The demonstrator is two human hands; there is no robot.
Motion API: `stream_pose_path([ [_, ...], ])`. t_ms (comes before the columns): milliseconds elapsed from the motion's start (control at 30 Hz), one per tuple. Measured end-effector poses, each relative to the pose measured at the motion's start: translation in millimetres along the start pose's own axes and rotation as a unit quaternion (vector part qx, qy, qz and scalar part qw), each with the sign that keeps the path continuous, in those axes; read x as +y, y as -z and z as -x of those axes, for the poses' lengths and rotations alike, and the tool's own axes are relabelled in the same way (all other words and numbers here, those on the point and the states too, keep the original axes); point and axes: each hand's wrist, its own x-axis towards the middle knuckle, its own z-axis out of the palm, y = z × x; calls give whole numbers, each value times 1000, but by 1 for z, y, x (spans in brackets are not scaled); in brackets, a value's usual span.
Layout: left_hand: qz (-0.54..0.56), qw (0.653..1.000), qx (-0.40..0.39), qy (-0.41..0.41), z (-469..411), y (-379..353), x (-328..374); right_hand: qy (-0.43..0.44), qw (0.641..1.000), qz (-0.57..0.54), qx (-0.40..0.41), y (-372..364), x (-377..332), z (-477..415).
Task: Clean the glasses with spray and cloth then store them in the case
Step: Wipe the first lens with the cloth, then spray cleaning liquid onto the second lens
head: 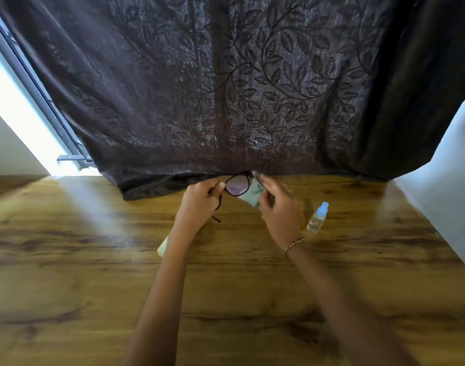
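Black-framed glasses (236, 184), lens glinting pinkish, one temple dangling | up off the wooden tabletop (94, 260), between both hands | left hand (199, 204): grip pinched on the frame's left end | right hand (277, 210), blurred: grip curled round a pale green cloth (251, 194) at the frame's right side | spray bottle (317, 217) on the tabletop, right of that hand
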Motion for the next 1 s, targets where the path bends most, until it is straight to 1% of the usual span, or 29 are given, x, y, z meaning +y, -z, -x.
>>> stream_pose_path([
  [67,-3,1000,6,-7,2,2,-2,-93,992,-79,19,2,12,5],
  [100,-4,1000,9,-10,3,3,-3,-140,985,-102,23,3,19,7],
  [167,-2,1000,17,-13,5,4,-3,-230,967,-108,11,6,36,14],
  [233,1,1000,20,-18,6,3,-4,-289,952,-101,-10,6,51,22],
  [367,16,1000,12,-8,6,-2,-7,-327,940,-88,-27,7,63,32],
  [467,27,1000,1,-12,7,-5,-7,-298,945,26,-130,9,66,34],
  [500,26,999,-4,-18,7,-6,-6,-289,946,32,-142,9,64,32],
  [533,28,999,-7,-24,8,-7,-5,-288,948,0,-134,10,59,30],
  [567,33,999,-10,-29,9,-8,-5,-300,944,-66,-120,10,53,24],
  [600,41,998,-13,-38,9,-8,-5,-325,924,-165,-118,11,45,17],
  [633,48,997,-15,-51,10,-9,-5,-353,882,-284,-131,12,38,9],
  [667,51,996,-17,-66,10,-10,-6,-374,823,-402,-145,14,30,2],
  [700,50,995,-20,-79,10,-10,-7,-385,766,-493,-151,15,24,-5],
  [733,49,995,-25,-89,11,-11,-9,-386,722,-554,-148,15,19,-10],
  [767,47,994,-30,-96,11,-11,-11,-380,697,-592,-141,15,15,-15],
  [800,42,993,-36,-102,11,-11,-14,-371,685,-613,-131,14,10,-19],
  [867,18,993,-49,-104,10,-12,-20,-353,683,-629,-117,12,1,-26],
  [900,4,994,-50,-99,10,-13,-22,-343,692,-625,-117,11,-3,-29],
  [933,-8,995,-42,-94,9,-13,-24,-329,709,-611,-123,9,-7,-32],
  [967,-16,995,-21,-93,10,-13,-25,-310,736,-588,-130,7,-11,-34],
  [1000,-20,996,8,-92,10,-13,-25,-285,770,-555,-135,4,-14,-36],
])
